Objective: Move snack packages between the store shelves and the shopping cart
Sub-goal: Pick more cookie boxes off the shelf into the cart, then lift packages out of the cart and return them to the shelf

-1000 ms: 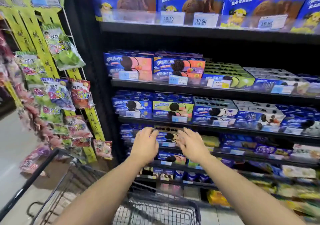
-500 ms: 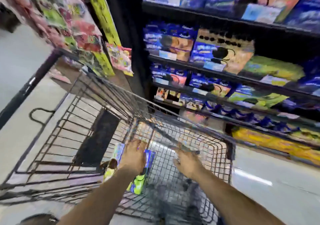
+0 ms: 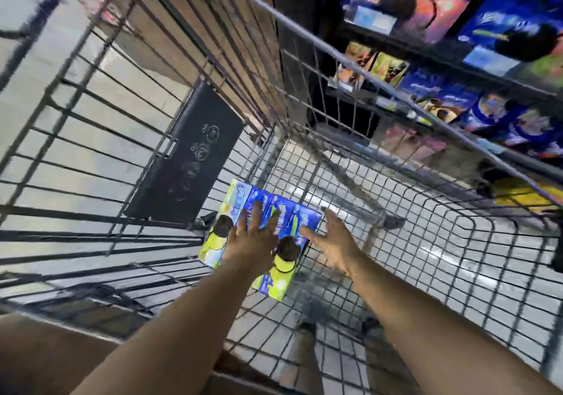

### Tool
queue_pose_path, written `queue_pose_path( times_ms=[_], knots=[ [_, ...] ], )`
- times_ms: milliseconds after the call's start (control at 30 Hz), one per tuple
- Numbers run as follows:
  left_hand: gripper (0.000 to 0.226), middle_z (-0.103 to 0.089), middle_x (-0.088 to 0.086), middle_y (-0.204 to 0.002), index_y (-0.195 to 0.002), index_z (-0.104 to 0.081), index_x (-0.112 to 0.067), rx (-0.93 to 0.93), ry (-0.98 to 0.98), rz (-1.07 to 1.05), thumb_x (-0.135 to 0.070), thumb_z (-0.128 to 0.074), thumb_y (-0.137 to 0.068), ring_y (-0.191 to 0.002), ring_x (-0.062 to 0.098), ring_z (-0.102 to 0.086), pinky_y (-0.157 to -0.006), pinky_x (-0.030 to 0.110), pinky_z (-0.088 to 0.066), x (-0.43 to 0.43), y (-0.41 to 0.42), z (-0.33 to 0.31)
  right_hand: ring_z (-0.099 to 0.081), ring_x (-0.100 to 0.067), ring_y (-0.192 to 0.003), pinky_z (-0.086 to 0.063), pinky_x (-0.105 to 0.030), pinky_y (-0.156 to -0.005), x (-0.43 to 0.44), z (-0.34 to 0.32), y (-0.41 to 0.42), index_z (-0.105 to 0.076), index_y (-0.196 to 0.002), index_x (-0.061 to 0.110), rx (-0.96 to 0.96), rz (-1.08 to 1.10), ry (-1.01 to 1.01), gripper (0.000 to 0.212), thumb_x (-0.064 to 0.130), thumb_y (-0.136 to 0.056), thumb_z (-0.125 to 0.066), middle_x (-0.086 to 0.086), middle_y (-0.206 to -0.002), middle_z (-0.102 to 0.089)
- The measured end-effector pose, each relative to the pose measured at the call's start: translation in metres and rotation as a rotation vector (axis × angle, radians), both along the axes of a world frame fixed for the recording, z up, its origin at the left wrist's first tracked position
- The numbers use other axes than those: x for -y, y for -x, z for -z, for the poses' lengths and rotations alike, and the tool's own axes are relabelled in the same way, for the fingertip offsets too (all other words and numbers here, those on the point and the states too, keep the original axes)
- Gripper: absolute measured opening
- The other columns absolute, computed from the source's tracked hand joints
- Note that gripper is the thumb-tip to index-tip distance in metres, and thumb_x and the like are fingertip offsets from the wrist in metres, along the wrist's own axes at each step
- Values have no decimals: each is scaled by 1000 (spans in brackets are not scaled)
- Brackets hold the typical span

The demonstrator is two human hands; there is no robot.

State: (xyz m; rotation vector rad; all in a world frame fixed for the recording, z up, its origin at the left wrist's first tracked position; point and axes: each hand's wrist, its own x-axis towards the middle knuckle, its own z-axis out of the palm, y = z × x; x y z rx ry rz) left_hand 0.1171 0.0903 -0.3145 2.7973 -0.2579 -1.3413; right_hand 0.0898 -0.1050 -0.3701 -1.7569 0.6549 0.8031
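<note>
Blue and yellow-green cookie boxes [image 3: 234, 208] lie side by side on the wire floor of the shopping cart [image 3: 396, 242]. My left hand [image 3: 254, 237] lies flat on top of them with its fingers spread and straight. To the right of the boxes, my right hand [image 3: 330, 237] is open with fingers spread, its fingertips at the right edge of the boxes. Both forearms reach down into the cart from the bottom of the view.
The cart's black fold-down seat panel [image 3: 189, 157] leans against its left wire wall. Store shelves with blue cookie packages [image 3: 441, 96] run along the upper right, just beyond the cart's rim. Pale floor shows through the wire.
Both hands left the shelf and came down into the cart. The view tilted down. The cookie boxes under the left hand now lie on the cart floor, with the fingers spread.
</note>
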Motion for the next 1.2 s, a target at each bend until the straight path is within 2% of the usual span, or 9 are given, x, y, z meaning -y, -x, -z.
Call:
queue_pose_path(
  times_ms=[167,300,433,533,633,767,900,1067,1200],
  knots=[
    [77,30,-7,-164,-154,8,-51,-22,-27,30,-36,-46,-102,-155,30,8,-122,52,-15,-19,-8,18,-64,-25,-106,-53,-41,-98,-13,31,-15,-61,-122,15,-5,145,-115,55,44,-80,-81,-19,-132,-60],
    [81,32,-8,-162,-155,6,-49,-57,-4,-5,-17,-41,-97,-155,31,11,-121,50,-16,-17,-10,20,-67,-14,-85,-54,-25,-69,-22,31,-22,-57,-109,16,-56,192,-100,47,43,-79,-83,-18,-125,-63],
    [91,34,-8,-161,-155,7,-50,-82,-4,14,-8,-44,-93,-154,32,13,-124,47,-14,-21,-14,22,-60,-19,-94,-47,-27,-70,-24,12,-35,-53,-95,20,-98,140,4,50,56,-75,-80,-13,-121,-54],
    [97,35,-6,-161,-154,10,-50,-92,-32,43,-4,-47,-90,-154,32,13,-125,47,-12,-21,-17,21,-63,-14,-77,-51,-18,-57,-27,0,-29,-53,-114,16,-61,313,-84,50,26,-78,-86,-13,-114,-63],
    [108,35,-4,-161,-154,14,-47,-93,-81,76,0,-54,-84,-154,32,13,-125,45,-13,-18,-17,22,-70,-3,-86,-55,-16,-71,-39,-7,0,-20,-151,28,-95,370,-329,95,5,-81,-80,9,-105,-70],
    [111,35,-2,-161,-154,16,-46,-96,-103,85,3,-54,-83,-154,31,13,-125,43,-12,-16,-17,21,-73,-13,-85,-56,-20,-73,-59,-7,34,-46,-126,11,-80,359,-359,64,-11,-76,-78,-3,-100,-76],
    [107,32,-4,-162,-155,12,-48,-140,-99,97,3,-50,-84,-155,30,8,-125,46,-13,-16,-24,13,-73,-16,-84,-54,-15,-65,-58,-14,37,-43,-118,17,-34,427,-376,70,-22,-70,-76,-18,-110,-73],
    [64,-37,5,-160,-156,-31,-31,-122,87,-234,-13,-48,-97,-130,28,-55,-102,35,-49,6,-42,-22,-73,-22,-96,-58,-28,-81,-22,-56,26,-34,-137,11,1,328,-404,87,-24,-70,-75,-20,-115,-71],
    [45,-51,7,-148,-147,-47,-19,-188,529,-682,-32,-51,-104,-133,29,-51,-96,30,-47,57,-57,-96,-74,-14,-94,-58,-26,-79,31,-128,6,-38,-132,23,46,194,-355,81,-8,-72,-83,0,-107,-77]
  ],
)
